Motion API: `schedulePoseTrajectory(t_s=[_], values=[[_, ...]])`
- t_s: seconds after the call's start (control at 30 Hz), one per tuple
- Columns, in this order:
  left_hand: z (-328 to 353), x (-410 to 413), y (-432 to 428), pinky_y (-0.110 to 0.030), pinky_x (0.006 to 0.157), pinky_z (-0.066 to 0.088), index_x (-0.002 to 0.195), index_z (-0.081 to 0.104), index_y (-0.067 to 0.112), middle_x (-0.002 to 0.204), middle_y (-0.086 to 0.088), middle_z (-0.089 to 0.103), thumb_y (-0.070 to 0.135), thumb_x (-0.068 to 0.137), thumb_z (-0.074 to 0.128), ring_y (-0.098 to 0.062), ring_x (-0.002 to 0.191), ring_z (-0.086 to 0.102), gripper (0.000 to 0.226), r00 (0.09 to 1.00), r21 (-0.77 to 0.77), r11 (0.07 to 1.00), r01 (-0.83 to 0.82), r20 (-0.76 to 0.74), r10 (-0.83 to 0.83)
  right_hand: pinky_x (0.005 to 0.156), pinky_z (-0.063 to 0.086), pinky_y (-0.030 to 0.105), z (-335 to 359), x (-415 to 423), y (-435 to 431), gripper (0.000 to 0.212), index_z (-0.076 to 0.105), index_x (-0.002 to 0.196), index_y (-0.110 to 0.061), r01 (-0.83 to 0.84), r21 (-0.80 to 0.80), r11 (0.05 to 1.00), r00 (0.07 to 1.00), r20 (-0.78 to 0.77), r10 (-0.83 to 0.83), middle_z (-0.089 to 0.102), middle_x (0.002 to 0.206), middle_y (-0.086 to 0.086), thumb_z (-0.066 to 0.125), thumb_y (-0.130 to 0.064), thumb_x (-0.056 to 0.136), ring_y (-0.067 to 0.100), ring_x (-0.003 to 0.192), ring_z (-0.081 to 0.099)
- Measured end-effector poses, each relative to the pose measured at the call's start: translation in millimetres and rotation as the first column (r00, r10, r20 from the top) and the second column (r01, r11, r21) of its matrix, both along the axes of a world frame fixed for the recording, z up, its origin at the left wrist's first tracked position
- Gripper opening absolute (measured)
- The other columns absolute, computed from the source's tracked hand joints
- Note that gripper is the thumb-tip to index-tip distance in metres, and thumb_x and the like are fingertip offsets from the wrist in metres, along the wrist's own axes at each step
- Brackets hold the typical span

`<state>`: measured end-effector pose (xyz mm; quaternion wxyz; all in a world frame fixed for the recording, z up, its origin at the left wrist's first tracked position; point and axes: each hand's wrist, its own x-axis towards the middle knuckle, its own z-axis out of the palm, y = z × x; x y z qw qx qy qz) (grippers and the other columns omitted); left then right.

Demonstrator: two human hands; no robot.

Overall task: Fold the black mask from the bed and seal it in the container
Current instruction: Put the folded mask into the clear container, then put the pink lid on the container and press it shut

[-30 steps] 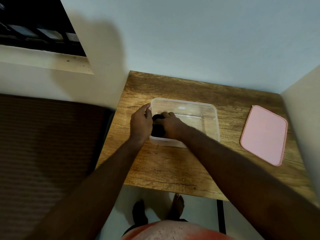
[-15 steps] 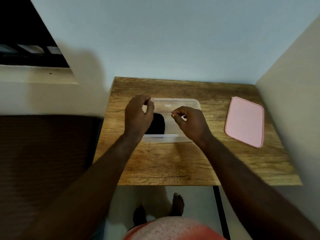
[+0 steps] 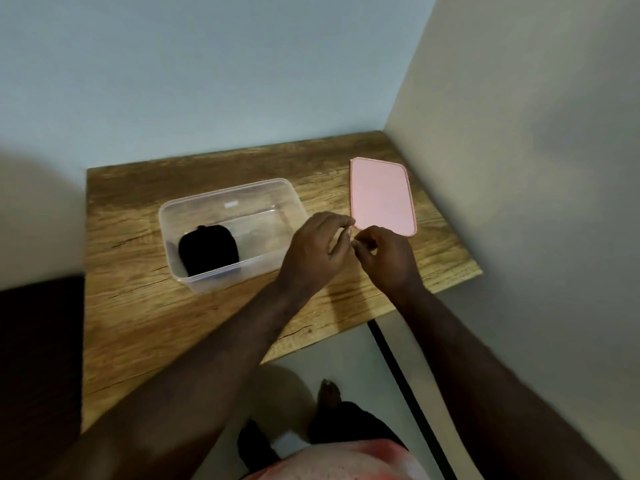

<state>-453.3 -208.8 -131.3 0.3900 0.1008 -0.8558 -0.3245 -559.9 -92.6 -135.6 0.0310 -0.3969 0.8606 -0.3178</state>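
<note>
The folded black mask (image 3: 209, 250) lies in the near left corner of the clear plastic container (image 3: 228, 191), a compact dark bundle resting on the floor of the box and close against its left wall, which suggests it is tucked to one side so it sits below the rim and will not catch under a lid. The container stands open on the wooden table (image 3: 138, 306), left of the frame's centre. The pink lid (image 3: 381, 195) lies flat on the table in the upper right, apart from the box and close to the side wall, set out of the way while the box is filled. Both hands hover over the table in the gap between the box and the lid, to the right of the mask and well clear of it. The left hand (image 3: 317, 254) overlaps the container's right end in the picture, its fingers loosely bent and reaching towards the lid's near left corner; whether the tips touch that corner cannot be told. The right hand (image 3: 386, 258) sits just beside it, below the lid's near edge, fingers loosely curled inwards, the fingertips of the two hands almost meeting. Neither hand holds anything that shows. Folding and placing look finished; what remains, in my judgement, is to pick up the lid and press it onto the box.
</note>
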Motion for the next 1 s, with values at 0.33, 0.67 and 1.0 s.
schedulePoseTrajectory(t_s=[0.33,0.67,1.0], values=[[-37.7,-58.5,42.9,-0.032,0.1,0.042,0.135,0.051,0.01,0.136,-0.008,0.056,0.021,0.093,0.056,-0.023,0.123,0.051,0.043,0.844,0.23,0.972,-0.058,0.53,-0.075,0.084,0.049,0.037,-37.8,-95.9,-3.3,0.026,0.069,0.11,-0.004,-0.01,0.421,0.907,0.997,-0.065,0.041,0.067,0.108,0.017,0.058,-0.012,0.088,0.034,0.101,0.062],[-51.4,-76.2,38.9,-0.034,0.102,0.042,0.136,0.049,0.006,0.135,-0.012,0.054,0.014,0.092,0.057,-0.026,0.121,0.052,0.046,0.792,0.215,0.962,-0.169,0.611,0.002,0.086,0.052,0.039,-58.0,-121.6,-20.8,0.021,0.064,0.112,-0.009,-0.033,0.597,0.801,0.975,-0.158,0.159,0.064,0.11,0.012,0.054,-0.012,0.093,0.029,0.1,0.061],[-63.9,-73.6,40.1,-0.038,0.097,0.041,0.13,0.056,0.011,0.125,-0.012,0.057,0.012,0.093,0.051,-0.027,0.115,0.049,0.037,0.738,-0.139,0.989,-0.05,0.662,0.13,0.075,0.05,0.034,-50.9,-92.2,0.2,0.032,0.066,0.099,-0.01,-0.245,0.576,0.78,0.924,-0.104,0.367,0.07,0.096,0.008,0.053,-0.039,0.095,0.026,0.084,0.066]])
